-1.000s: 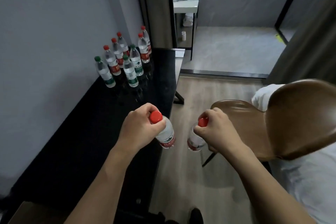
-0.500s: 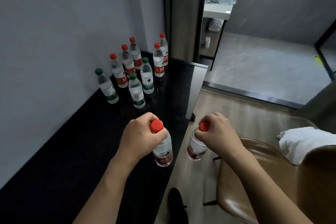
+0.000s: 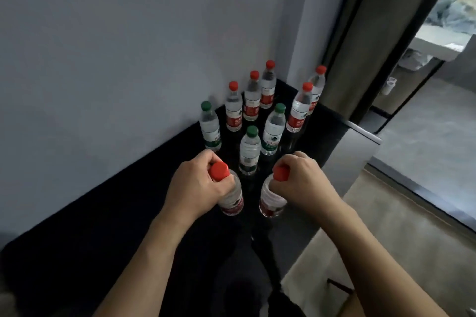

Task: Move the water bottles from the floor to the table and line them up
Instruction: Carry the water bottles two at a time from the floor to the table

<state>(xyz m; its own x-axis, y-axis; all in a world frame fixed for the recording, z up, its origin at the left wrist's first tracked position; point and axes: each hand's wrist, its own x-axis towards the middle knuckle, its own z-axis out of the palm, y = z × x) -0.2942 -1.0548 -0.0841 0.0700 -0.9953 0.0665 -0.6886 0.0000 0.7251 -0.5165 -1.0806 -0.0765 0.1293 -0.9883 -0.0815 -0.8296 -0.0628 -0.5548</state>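
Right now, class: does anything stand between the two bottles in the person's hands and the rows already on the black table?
Nothing visible does. The left hand and right hand each hold a red-capped bottle; bare black table lies ahead, up to the nearest green-capped bottle.

A lived-in room, most likely a home or a rented flat — not a shop or workshop. A glossy black table (image 3: 108,226) runs along a plain grey wall (image 3: 116,33) into a corner, and a heavy floor-length curtain (image 3: 360,33) hangs beside a dark-framed glass door (image 3: 401,80). Pale wood-look flooring (image 3: 386,226) covers the room; past the threshold lies a grey-floored balcony-like area (image 3: 432,131) with a white table (image 3: 440,44) piled with crumpled things.
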